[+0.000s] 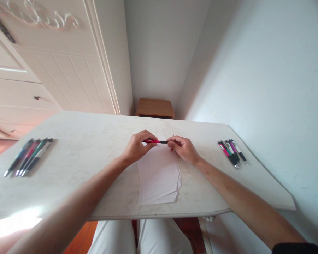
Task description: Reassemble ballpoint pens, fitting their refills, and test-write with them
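Both hands hold one red and black pen (154, 141) level above the paper. My left hand (137, 145) pinches its red barrel between thumb and fingers, a ring on one finger. At the black grip end, my right hand (184, 148) closes its thumb and fingertips on the pen. A thin light tip pokes up behind the right fingers; I cannot tell what it belongs to. Below the hands lie several lined paper sheets (159, 176) with a torn right edge, slightly fanned.
On the white table (95, 137), several pens (29, 157) lie grouped at the left. Another group of several pens (231, 153) is at the right, near the wall (267, 88). Beyond the far edge are a wooden box-like piece (155, 107) and a white cabinet (69, 70).
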Available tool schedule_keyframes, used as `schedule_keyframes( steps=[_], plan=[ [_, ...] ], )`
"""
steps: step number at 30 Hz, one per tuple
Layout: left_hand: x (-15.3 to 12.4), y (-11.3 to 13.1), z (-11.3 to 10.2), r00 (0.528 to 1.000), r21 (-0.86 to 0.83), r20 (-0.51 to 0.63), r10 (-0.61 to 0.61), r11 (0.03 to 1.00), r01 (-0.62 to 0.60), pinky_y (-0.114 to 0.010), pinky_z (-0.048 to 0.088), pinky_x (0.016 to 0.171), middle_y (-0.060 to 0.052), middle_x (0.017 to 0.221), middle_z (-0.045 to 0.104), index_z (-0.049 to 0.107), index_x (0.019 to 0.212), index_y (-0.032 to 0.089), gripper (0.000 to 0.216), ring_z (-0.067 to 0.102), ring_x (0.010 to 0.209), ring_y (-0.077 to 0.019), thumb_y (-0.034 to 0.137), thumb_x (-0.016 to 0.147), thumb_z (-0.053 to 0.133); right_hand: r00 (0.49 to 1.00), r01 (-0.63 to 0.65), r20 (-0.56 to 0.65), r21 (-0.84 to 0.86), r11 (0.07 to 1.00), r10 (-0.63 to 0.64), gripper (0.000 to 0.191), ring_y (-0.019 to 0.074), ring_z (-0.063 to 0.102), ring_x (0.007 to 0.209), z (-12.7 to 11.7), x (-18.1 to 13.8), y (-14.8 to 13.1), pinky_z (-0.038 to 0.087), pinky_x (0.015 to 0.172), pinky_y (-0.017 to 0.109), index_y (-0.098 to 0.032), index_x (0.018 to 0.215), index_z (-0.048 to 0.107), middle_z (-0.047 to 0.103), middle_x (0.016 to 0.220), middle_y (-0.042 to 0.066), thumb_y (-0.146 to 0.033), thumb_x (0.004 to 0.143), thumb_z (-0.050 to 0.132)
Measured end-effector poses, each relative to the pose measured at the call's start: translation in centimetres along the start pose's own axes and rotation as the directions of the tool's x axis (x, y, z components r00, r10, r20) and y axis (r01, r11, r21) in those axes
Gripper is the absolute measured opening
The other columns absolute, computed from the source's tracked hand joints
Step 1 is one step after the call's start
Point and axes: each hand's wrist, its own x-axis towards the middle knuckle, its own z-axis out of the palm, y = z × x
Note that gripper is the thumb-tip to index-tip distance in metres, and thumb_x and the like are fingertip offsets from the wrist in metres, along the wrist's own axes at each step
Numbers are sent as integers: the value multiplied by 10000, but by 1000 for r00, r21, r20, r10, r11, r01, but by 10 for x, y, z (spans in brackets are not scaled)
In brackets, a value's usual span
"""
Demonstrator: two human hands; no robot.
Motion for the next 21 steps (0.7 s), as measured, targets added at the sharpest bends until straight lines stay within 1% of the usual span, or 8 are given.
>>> schedule_keyframes(
  steps=[4,8,10,13,15,17,21],
  plan=[
    [-1,2,2,1000,-10,-6,-26,1000,26,-290,527,777,-56,922,681,692,932,181,183,645,834,-171,334,848,639,999,14,-29,3,1000,-14,232,142,608,612,0,0,-1,491,612,265,-183,855,667,636,679,2,-406,870,609],
    [-1,-1,2,998,18,14,-59,998,59,-303,507,801,-75,982,674,661,1058,171,276,635,885,-181,342,943,478,998,22,-64,10,1000,-21,227,142,614,617,-1,0,0,498,613,265,-185,870,654,645,713,8,-407,871,607],
    [-1,-3,2,997,47,28,-73,996,72,-306,497,806,-79,1010,676,650,1087,171,300,634,908,-188,338,954,440,997,30,-71,1,1000,-29,220,140,618,622,-1,0,0,500,614,265,-184,872,651,655,749,16,-401,868,613],
    [0,-5,2,992,72,41,-123,990,119,-298,491,773,-58,924,690,653,1078,172,294,636,850,-186,354,928,478,996,48,-73,-25,999,-50,207,141,621,629,-1,0,1,499,620,269,-181,870,652,665,776,25,-386,856,631],
    [1,-5,1,987,49,36,-160,986,158,-293,489,739,-39,838,687,662,1052,170,288,629,779,-176,369,900,522,996,60,-71,-39,997,-62,203,144,623,635,-2,0,1,499,625,271,-180,870,654,665,770,24,-382,852,637],
    [2,-5,0,981,-15,13,-192,981,192,-292,492,726,-39,826,688,675,1017,162,282,628,759,-172,373,855,579,996,64,-64,-41,997,-67,206,145,621,636,-2,0,0,500,626,270,-180,870,655,663,753,21,-384,854,636],
    [5,-5,-3,955,-187,-6,-297,939,290,-309,512,753,-61,882,710,696,967,149,315,651,812,-194,349,724,706,996,65,-58,-36,997,-67,224,139,613,625,-2,-1,-3,503,622,264,-173,862,659,664,751,23,-396,854,635]
  ],
)
